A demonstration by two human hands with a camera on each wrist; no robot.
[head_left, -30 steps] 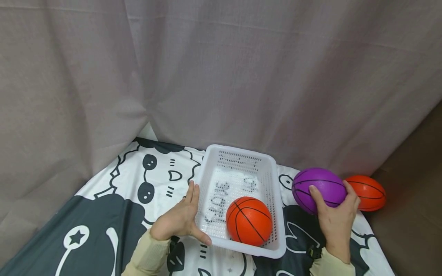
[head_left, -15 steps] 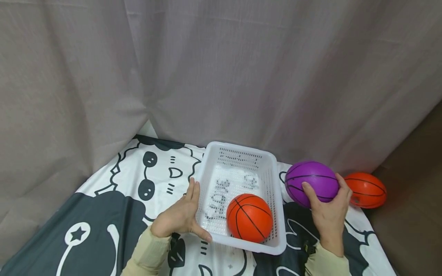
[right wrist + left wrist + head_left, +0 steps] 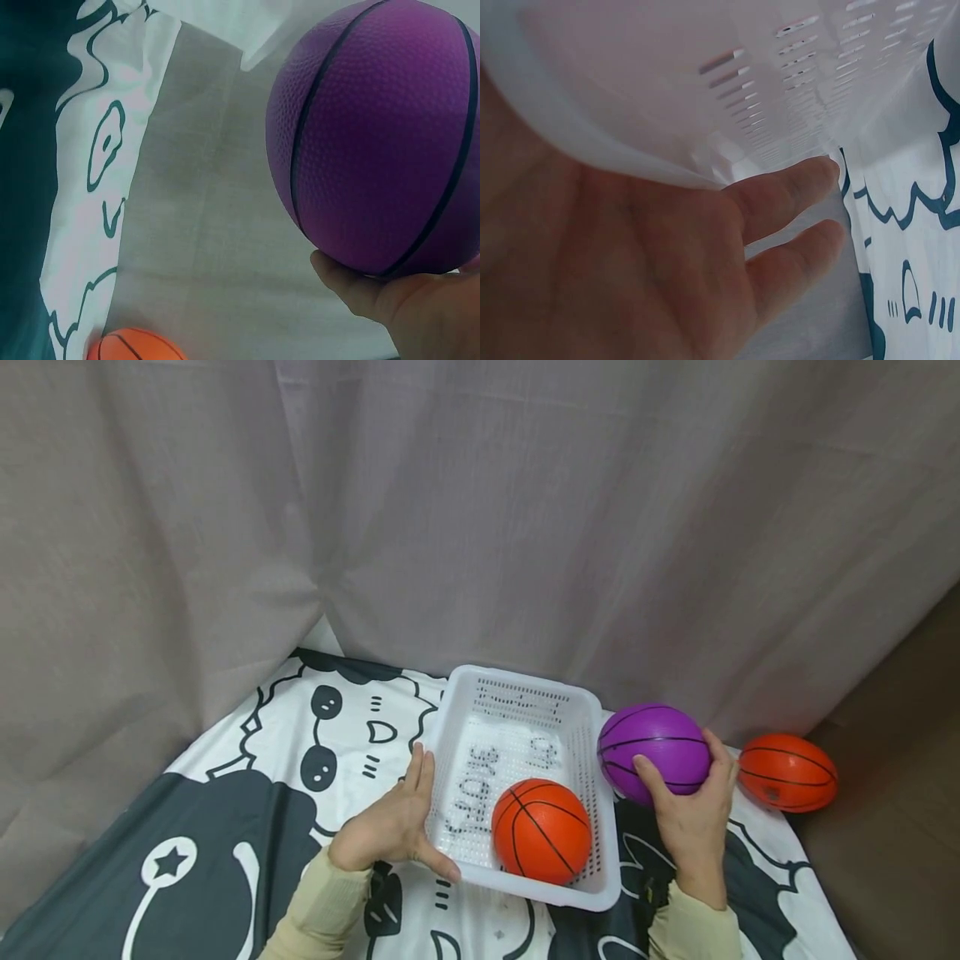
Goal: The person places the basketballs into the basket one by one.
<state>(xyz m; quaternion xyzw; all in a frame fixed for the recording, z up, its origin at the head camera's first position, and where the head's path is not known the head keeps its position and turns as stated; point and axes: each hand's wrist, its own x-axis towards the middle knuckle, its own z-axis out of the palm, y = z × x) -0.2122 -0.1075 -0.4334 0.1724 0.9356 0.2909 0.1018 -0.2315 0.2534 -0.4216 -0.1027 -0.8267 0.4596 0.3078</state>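
Observation:
A purple toy basketball [image 3: 654, 752] is gripped in my right hand [image 3: 693, 822], just to the right of the white perforated basket [image 3: 542, 900]. The thumb lies on its near side and the fingers curve round its right side. In the right wrist view the purple ball [image 3: 375, 135] fills much of the frame. An orange basketball [image 3: 542, 832] sits in the basket's near right part. My left hand [image 3: 393, 827] rests against the basket's left side, fingers straight and thumb at the near corner. The left wrist view has that hand [image 3: 660, 255] touching the basket wall [image 3: 637, 82].
Another orange basketball [image 3: 787, 772] lies right of my right hand, near the cloth's right edge. A black-and-white cartoon cloth [image 3: 217, 835] covers the surface. Grey curtain [image 3: 480, 510] hangs close behind the basket, with a dark brown panel [image 3: 900, 793] at the right.
My right hand has carried the purple ball leftward, closer to the basket, so more of the orange ball on the right shows. The left hand stays at the basket's side.

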